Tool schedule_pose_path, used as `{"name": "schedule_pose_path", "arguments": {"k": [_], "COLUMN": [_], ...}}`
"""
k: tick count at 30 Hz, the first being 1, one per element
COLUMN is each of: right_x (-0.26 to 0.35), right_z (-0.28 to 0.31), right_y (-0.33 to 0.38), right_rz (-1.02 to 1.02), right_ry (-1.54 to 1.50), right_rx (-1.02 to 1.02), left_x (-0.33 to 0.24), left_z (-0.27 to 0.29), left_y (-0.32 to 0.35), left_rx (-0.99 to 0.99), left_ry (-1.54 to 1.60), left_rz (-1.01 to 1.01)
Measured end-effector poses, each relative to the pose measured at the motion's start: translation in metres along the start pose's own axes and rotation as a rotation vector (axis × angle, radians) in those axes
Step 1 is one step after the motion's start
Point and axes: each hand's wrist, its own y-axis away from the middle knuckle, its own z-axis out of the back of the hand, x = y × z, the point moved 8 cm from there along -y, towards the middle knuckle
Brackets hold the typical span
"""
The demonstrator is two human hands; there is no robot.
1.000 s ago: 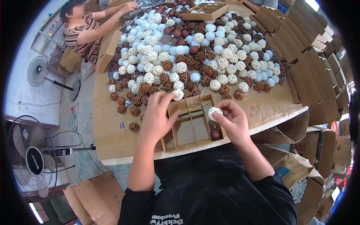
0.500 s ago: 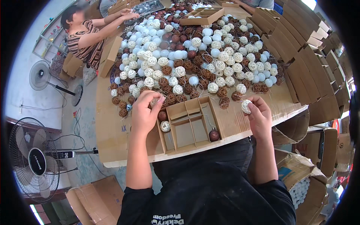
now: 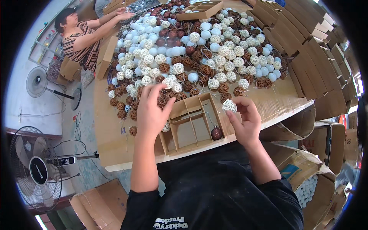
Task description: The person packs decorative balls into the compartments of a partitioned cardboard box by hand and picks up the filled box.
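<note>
My right hand [image 3: 247,120] pinches a white wicker ball [image 3: 229,106] between thumb and fingers, just right of a divided cardboard box [image 3: 194,143]. My left hand [image 3: 152,111] is spread at the near edge of the pile. Its fingertips are by a white wicker ball [image 3: 168,82], and brown wicker balls lie between thumb and fingers; whether it touches any is unclear. Inside the box, a dark brown glittery ball [image 3: 216,133] sits in the near right compartment. A white wicker ball [image 3: 166,126] in the left column is partly hidden by my left hand.
A large pile of white and brown balls [image 3: 180,51] covers the table [image 3: 115,147]. Another divided box [image 3: 199,10] lies on its far side. Cardboard boxes [image 3: 314,65] are stacked along the right. A person [image 3: 82,38] works at far left; fans [image 3: 38,168] stand on the left.
My right hand has brought the white wicker ball left, towards the box. My left hand has opened from a pinch and reached slightly forward to the pile. The whole view has shifted a little.
</note>
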Motion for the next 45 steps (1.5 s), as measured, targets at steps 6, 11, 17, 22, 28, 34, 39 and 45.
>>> {"name": "schedule_pose_path", "arguments": {"k": [6, 11, 17, 22, 28, 34, 39, 45], "right_x": [0.002, 0.004, 0.022, 0.000, 0.003, 0.005, 0.001, -0.003], "right_z": [0.001, -0.006, -0.023, -0.047, -0.061, -0.055, -0.049, 0.020], "right_y": [-0.004, -0.012, -0.012, -0.006, -0.003, -0.001, -0.006, -0.056], "right_rz": [-0.040, 0.004, 0.254, 0.100, 0.337, 0.287, 0.213, 0.187], "right_ry": [-0.156, -0.169, 0.318, 0.493, 0.557, 0.534, 0.486, 0.557], "right_rx": [-0.002, 0.028, 0.147, 0.370, 0.583, 0.504, 0.562, 0.062], "left_x": [0.027, 0.053, 0.056, 0.060, 0.067, 0.071, 0.072, 0.073], "left_z": [0.020, 0.015, 0.009, -0.004, -0.010, -0.013, -0.015, -0.014], "left_y": [0.065, 0.115, 0.136, 0.139, 0.136, 0.138, 0.137, 0.138], "left_rx": [-0.074, -0.179, -0.211, -0.231, -0.186, -0.184, -0.170, -0.179], "left_ry": [0.147, 0.160, 0.219, 0.211, 0.234, 0.263, 0.281, 0.285], "left_rz": [0.144, 0.128, 0.079, 0.061, 0.139, 0.186, 0.202, 0.193]}}
